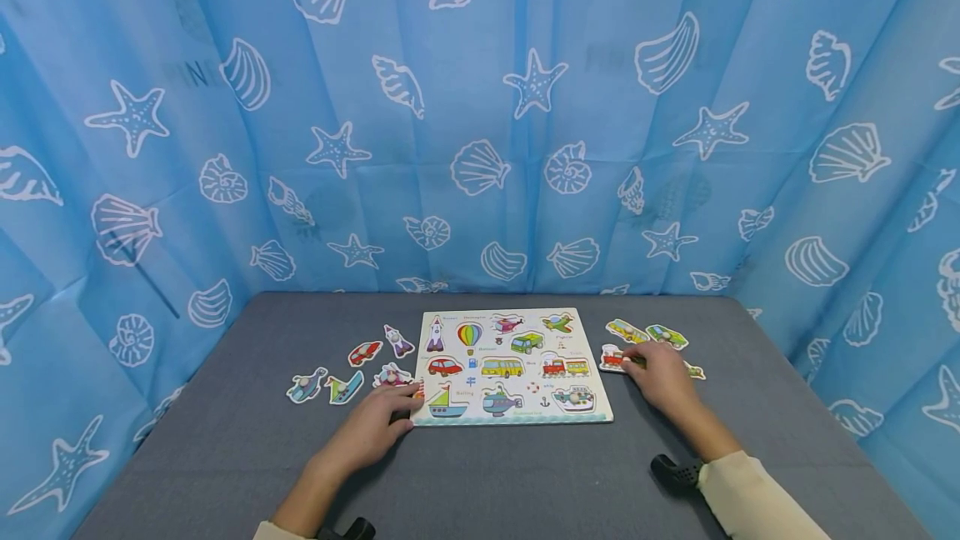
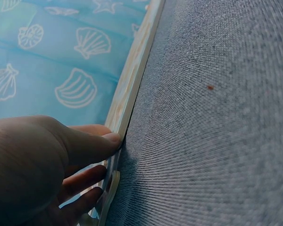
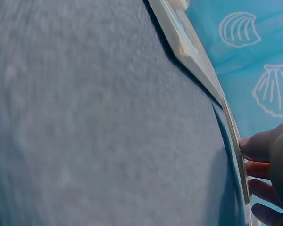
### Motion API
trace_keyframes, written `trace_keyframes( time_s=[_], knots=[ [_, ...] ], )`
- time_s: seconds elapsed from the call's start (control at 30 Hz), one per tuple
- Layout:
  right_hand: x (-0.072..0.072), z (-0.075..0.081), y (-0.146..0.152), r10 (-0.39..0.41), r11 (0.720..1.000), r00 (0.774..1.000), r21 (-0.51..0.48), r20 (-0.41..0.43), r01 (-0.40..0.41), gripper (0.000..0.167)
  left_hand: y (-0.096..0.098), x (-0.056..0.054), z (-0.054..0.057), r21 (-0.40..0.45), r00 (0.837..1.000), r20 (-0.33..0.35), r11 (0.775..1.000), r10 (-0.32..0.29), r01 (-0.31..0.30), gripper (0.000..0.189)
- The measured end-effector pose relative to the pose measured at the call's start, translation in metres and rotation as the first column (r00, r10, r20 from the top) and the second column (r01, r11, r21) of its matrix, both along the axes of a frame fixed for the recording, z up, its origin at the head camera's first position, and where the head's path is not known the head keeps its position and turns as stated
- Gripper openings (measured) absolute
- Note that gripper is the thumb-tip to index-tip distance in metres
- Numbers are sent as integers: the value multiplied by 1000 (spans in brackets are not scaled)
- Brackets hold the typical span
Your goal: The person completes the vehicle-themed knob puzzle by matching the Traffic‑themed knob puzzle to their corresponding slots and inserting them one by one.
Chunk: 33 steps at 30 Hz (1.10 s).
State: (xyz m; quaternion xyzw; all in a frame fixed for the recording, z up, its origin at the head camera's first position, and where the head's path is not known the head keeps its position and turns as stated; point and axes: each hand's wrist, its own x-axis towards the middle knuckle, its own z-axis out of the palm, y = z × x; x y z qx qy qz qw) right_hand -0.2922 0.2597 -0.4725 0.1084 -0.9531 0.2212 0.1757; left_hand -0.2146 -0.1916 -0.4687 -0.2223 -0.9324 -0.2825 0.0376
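Note:
A wooden vehicle puzzle board (image 1: 468, 365) lies in the middle of the grey table. My left hand (image 1: 378, 419) rests at its lower left edge, fingers extended; the thumb (image 2: 106, 143) touches an edge in the left wrist view. An orange striped piece (image 1: 418, 391) shows by the index fingertip, partly hidden. At the board's right side my right hand (image 1: 662, 375) pinches the red train piece (image 1: 612, 357), whose rear part the fingers cover. A ship piece (image 1: 576, 398) sits in the board's lower right. Near the left hand lies a helicopter piece (image 1: 392, 376).
Left of the board lie a rocket piece (image 1: 398, 341), a red car piece (image 1: 365, 353), a sailboat piece (image 1: 346, 388) and a submarine piece (image 1: 307, 386). On the right are a bus piece (image 1: 626, 331), a green truck piece (image 1: 667, 337) and a half-hidden green piece (image 1: 696, 372). A blue curtain (image 1: 525, 207) hangs behind.

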Motion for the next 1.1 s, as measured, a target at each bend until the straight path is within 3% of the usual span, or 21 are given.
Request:
trace_keyframes(
  time_s=[0.53,1.1],
  knots=[
    [2,3,-24,19,999,1000,-41,16,-18,12,0,-1,-1,0,1000,-3,1000,-1,1,31],
    [0,2,-51,105,991,994,-86,-8,-105,7,0,0,1,9,1000,23,1000,9,-9,31]
  ],
)
